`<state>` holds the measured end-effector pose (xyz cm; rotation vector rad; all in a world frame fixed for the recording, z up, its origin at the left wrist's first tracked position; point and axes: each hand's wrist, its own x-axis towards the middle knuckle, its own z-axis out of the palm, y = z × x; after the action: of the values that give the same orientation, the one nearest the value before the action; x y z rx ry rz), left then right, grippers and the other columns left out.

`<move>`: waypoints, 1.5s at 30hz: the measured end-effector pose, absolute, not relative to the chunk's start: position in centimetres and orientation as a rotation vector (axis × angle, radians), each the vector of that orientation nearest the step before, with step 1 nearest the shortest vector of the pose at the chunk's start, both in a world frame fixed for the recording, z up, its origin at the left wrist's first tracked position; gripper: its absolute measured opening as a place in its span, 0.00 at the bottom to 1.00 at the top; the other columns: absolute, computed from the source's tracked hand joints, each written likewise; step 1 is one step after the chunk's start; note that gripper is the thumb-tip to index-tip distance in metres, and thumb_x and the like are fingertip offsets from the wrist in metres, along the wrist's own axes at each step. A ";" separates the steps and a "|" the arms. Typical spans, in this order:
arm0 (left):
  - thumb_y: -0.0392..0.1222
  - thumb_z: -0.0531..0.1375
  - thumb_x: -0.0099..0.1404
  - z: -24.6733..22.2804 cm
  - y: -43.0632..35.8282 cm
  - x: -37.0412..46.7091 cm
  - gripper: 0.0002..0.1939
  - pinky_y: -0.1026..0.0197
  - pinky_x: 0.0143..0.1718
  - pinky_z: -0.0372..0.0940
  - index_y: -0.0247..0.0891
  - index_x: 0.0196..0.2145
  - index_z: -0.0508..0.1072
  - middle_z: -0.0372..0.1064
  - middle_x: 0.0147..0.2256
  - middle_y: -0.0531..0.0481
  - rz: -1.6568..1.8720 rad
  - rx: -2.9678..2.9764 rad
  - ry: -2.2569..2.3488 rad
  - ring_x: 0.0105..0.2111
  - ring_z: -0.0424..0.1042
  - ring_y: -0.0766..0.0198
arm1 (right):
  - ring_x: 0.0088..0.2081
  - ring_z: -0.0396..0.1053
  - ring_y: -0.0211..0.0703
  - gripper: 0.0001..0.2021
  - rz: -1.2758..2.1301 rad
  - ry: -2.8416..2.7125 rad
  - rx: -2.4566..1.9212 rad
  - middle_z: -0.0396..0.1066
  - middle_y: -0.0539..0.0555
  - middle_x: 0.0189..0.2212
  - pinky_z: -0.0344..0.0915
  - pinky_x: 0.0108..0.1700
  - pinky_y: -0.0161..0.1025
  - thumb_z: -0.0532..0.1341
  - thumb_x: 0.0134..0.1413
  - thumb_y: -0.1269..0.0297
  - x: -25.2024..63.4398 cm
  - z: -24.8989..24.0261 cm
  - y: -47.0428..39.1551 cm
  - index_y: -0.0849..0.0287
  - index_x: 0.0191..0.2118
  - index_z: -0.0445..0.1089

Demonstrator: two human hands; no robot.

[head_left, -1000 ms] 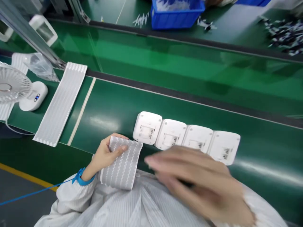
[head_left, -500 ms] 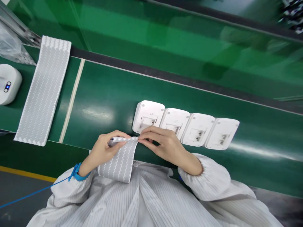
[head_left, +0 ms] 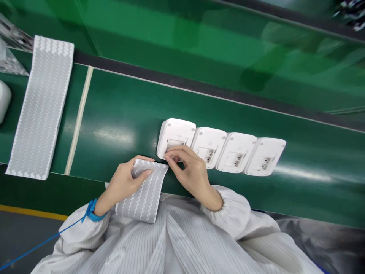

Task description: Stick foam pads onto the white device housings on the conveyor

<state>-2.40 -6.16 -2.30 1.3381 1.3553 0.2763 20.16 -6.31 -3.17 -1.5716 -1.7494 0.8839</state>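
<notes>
My left hand (head_left: 124, 182) grips a grey strip (head_left: 142, 199) with rows of white zigzag pieces, thumb on top and fingers behind. The strip's lower end hangs curved in front of my coat. Thumb and fingertips of my right hand (head_left: 193, 171) are pinched together over the lower left corner of the leftmost white plastic device (head_left: 178, 127). Whatever sits in that pinch is hidden or too small to make out. Several such devices lie side by side in a row, their recesses with metal contacts facing up, including a second device (head_left: 211, 136) partly behind my right hand.
A longer grey patterned strip (head_left: 42, 106) lies across the green bench (head_left: 119, 102) at left, beyond a pale tape line (head_left: 79, 121). A white rounded device (head_left: 3, 101) and a clear plastic bag (head_left: 11, 62) are at the left edge. A blue cord (head_left: 37, 246) runs from my left wristband.
My right hand has left the strip's top edge and moved up onto the leftmost device. The strip's folded top edge has straightened in my left hand. The view has shifted slightly right.
</notes>
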 end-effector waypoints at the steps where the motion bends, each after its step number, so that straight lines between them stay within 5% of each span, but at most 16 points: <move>1: 0.52 0.62 0.72 -2.3 -6.1 -2.3 0.16 0.63 0.21 0.54 0.43 0.52 0.79 0.79 0.33 0.53 0.285 1.342 1.355 0.19 0.63 0.66 | 0.31 0.74 0.39 0.07 0.856 -1.770 -1.572 0.79 0.54 0.44 0.73 0.34 0.40 0.61 0.71 0.65 20.0 -3.1 -6.3 0.54 0.41 0.76; 6: 0.52 0.63 0.71 -2.3 -6.0 -2.1 0.16 0.63 0.23 0.58 0.43 0.51 0.80 0.81 0.37 0.50 0.313 1.353 1.352 0.24 0.71 0.63 | 0.32 0.75 0.39 0.06 0.721 -1.881 -1.554 0.79 0.54 0.45 0.73 0.34 0.40 0.61 0.70 0.68 20.0 -3.1 -6.2 0.55 0.40 0.76; 11: 0.52 0.62 0.72 -2.3 -5.9 -1.7 0.15 0.63 0.22 0.55 0.43 0.51 0.79 0.80 0.34 0.52 0.313 1.363 1.312 0.19 0.64 0.67 | 0.30 0.75 0.38 0.03 0.930 -1.735 -1.476 0.78 0.54 0.46 0.70 0.25 0.37 0.67 0.65 0.66 21.2 -3.0 -6.4 0.54 0.43 0.78; 20: 0.51 0.62 0.73 -2.0 -5.5 -0.3 0.14 0.63 0.20 0.55 0.44 0.50 0.80 0.80 0.35 0.51 0.301 1.376 1.222 0.19 0.65 0.67 | 0.41 0.79 0.43 0.05 0.775 -1.925 -1.232 0.79 0.55 0.41 0.79 0.40 0.41 0.66 0.66 0.72 23.3 -2.8 -7.9 0.55 0.44 0.78; 26: 0.52 0.62 0.73 -2.2 -5.4 0.0 0.15 0.64 0.19 0.51 0.45 0.52 0.78 0.79 0.33 0.53 0.216 1.381 1.226 0.17 0.57 0.70 | 0.30 0.71 0.36 0.02 0.829 -1.650 -1.513 0.77 0.53 0.39 0.69 0.25 0.36 0.69 0.63 0.70 24.1 -2.9 -7.9 0.56 0.39 0.78; 35: 0.52 0.61 0.73 -2.6 -5.3 0.0 0.20 0.63 0.17 0.47 0.49 0.60 0.74 0.77 0.28 0.54 0.190 1.399 1.236 0.15 0.51 0.69 | 0.31 0.71 0.35 0.03 0.682 -1.784 -1.607 0.72 0.57 0.46 0.73 0.32 0.38 0.64 0.68 0.71 23.8 -3.3 -8.3 0.59 0.42 0.76; 41: 0.50 0.62 0.73 -2.6 -5.2 -0.1 0.21 0.62 0.17 0.54 0.48 0.61 0.74 0.81 0.35 0.50 0.237 1.386 1.193 0.15 0.63 0.67 | 0.34 0.76 0.39 0.03 0.361 -2.060 -1.650 0.77 0.55 0.43 0.69 0.29 0.36 0.62 0.69 0.72 23.1 -2.6 -8.1 0.60 0.41 0.73; 45: 0.49 0.63 0.73 -2.8 -5.2 -0.3 0.23 0.60 0.25 0.68 0.49 0.63 0.71 0.82 0.45 0.48 0.302 1.376 1.153 0.27 0.77 0.60 | 0.28 0.73 0.37 0.06 0.293 -2.100 -1.710 0.78 0.53 0.39 0.64 0.24 0.37 0.65 0.68 0.68 23.8 -2.2 -7.5 0.59 0.37 0.71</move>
<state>-0.29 -5.21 -2.82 1.3764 1.1526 0.3015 23.81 -7.53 -2.15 -1.7102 -2.1004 0.2933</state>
